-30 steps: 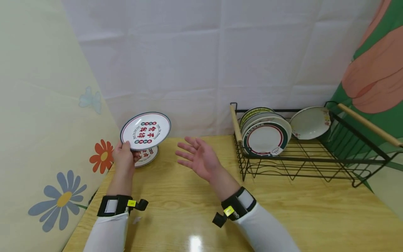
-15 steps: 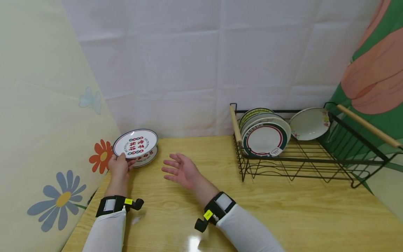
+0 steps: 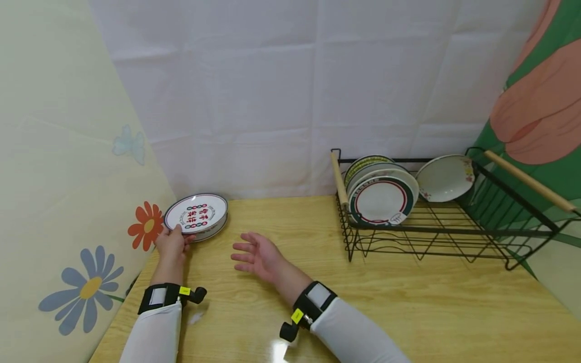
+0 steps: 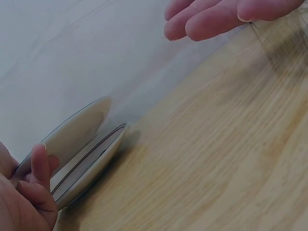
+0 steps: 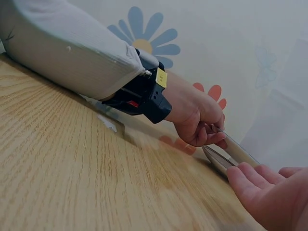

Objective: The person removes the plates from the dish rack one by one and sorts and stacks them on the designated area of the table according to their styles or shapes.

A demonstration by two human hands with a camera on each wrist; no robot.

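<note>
My left hand (image 3: pixel 171 245) pinches the near left rim of a white plate (image 3: pixel 196 214) with a dark rim and red lettering, thumb on top and fingers beneath. Directly below it a second plate (image 3: pixel 213 231) lies on the table. In the left wrist view a wedge-shaped gap shows between the held plate (image 4: pixel 79 127) and the lower plate (image 4: pixel 94 166), with fingertips inside it. To the right, my right hand (image 3: pixel 260 258) hovers over the table with spread, straight fingers and holds nothing; the right wrist view shows its fingers (image 5: pixel 252 180) near the plates.
A black wire dish rack (image 3: pixel 431 234) with wooden handles stands at the right of the wooden table (image 3: pixel 281 217). Several plates (image 3: pixel 381 199) lean in its left end, and a white flowered dish (image 3: pixel 447 177) leans at its back right. White cloth (image 3: pixel 254 101) hangs behind.
The left hand has lowered its plate from well above the other plate to close over it. My right hand has moved left and toward me, staying empty.
</note>
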